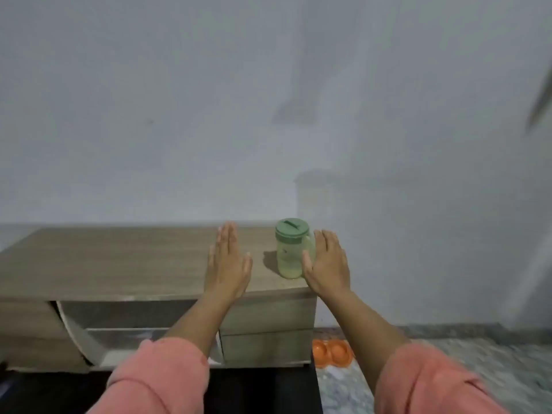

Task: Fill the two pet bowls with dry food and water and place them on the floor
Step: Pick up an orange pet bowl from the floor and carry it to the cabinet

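- We see the jug (291, 253) standing upright on the cabinet (119, 261), near the top's right front corner, its long axis vertical and its green lid (291, 229) on.
- The jug's handle points right, toward the right hand (327, 264), which covers most of it; the pale contents fill the lower body, but blur keeps us from reading their level exactly.
- Our left hand (227, 261) lies flat over the cabinet top, left of the jug and apart from it, fingers straight and together, holding nothing.
- Our right hand is spread with fingers straight, palm down, just beside the jug; its thumb overlaps the jug's right wall, and we cannot tell whether it touches.
- The bowls (330, 352), an orange joined pair, sit on the floor (448, 354) just right of the cabinet's base, their long axis running left to right; the right forearm cuts off their right edge, and what they hold is too blurred to make out.
- Pink sleeves (158, 377) are pushed up both forearms.
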A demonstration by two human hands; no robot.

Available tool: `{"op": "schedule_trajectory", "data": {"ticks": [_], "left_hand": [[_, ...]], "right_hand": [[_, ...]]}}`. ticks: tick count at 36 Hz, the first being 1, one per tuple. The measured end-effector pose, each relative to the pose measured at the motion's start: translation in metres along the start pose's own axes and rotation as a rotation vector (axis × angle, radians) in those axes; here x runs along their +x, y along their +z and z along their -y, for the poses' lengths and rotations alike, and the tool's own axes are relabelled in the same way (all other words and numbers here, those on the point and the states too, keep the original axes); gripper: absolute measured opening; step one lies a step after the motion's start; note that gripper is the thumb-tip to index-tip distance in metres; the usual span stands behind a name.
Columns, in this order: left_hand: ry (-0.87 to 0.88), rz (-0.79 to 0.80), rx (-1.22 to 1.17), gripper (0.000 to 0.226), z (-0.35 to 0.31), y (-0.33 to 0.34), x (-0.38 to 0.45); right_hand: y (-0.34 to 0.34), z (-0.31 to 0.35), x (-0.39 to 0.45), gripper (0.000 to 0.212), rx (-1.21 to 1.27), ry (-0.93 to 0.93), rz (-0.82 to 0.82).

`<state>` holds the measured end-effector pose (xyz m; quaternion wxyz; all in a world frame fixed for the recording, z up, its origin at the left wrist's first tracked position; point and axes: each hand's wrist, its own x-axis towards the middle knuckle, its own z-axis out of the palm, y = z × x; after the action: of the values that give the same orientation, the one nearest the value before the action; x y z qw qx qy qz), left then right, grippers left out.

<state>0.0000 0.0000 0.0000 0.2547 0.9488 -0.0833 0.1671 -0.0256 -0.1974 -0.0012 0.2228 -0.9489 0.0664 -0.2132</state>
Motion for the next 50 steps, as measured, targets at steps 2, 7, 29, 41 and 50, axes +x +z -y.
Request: {"op": "schedule_trajectory", "data": {"ticks": [2,7,29,41,50], "left_hand": [[-0.008,0.018,0.014,0.071,-0.006,0.009,-0.002],[-0.011,0.076,0.003,0.07,-0.021,0.039,-0.012],[0.298,0.371,-0.205,0.067,-0.122,0.231,0.074],[0.194,0.541,-0.254,0.073,-0.163,0.328,0.115],[-0.096,0.492,-0.257,0.072,-0.184,0.421,0.153]], "right_hand": [[0.0,-0.01,-0.002,0.058,-0.009,0.009,0.007],[0.005,-0.036,-0.01,0.06,-0.019,0.047,0.065],[0.015,-0.194,0.053,0.058,-0.067,0.477,0.092],[0.027,-0.282,0.088,0.07,0.061,0.662,0.242],[0.059,-0.387,0.155,0.075,0.114,0.657,0.394]]}}
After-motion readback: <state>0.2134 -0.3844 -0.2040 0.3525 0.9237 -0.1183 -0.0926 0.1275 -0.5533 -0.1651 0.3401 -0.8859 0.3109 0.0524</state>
